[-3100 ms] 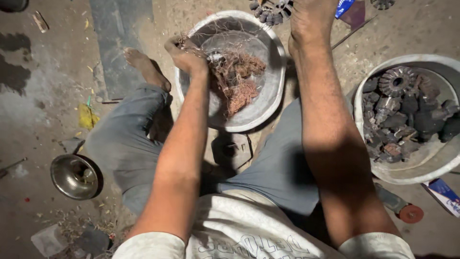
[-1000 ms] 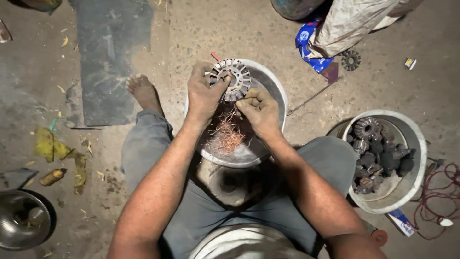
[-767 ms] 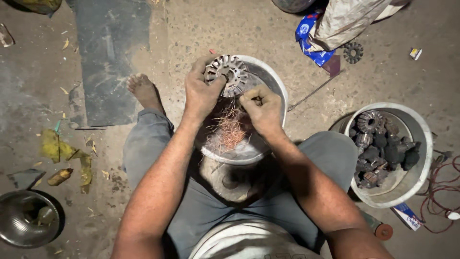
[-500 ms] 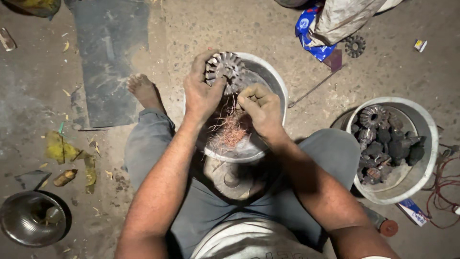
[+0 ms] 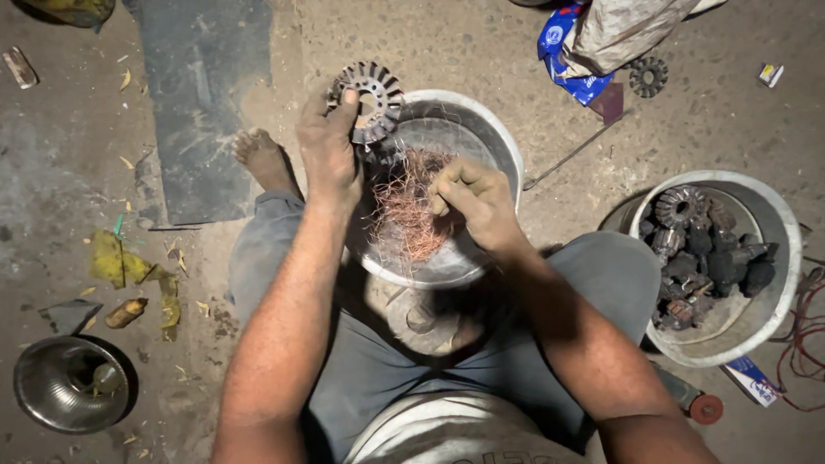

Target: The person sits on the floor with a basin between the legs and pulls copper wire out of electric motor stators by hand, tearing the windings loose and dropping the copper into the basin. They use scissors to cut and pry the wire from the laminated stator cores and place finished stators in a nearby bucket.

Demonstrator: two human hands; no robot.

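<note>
Lifted off the bowl [image 5: 507, 146], left hand [image 5: 331, 155] fingers pinch toothed ring [image 5: 371, 99] (right hand [image 5: 477, 202] pinches copper wire [image 5: 408, 206]).

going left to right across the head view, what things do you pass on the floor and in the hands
small metal bowl → yellow scraps → dark mat → left hand holding a toothed metal ring → copper wire → right hand → blue wrapper → small gear → tub of dark metal parts

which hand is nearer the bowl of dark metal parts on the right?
Right. The right hand is over the copper-wire bowl, a gap away from the bowl of dark metal parts. The left hand is farther off, holding a toothed stator ring at the wire bowl's far-left rim.
</note>
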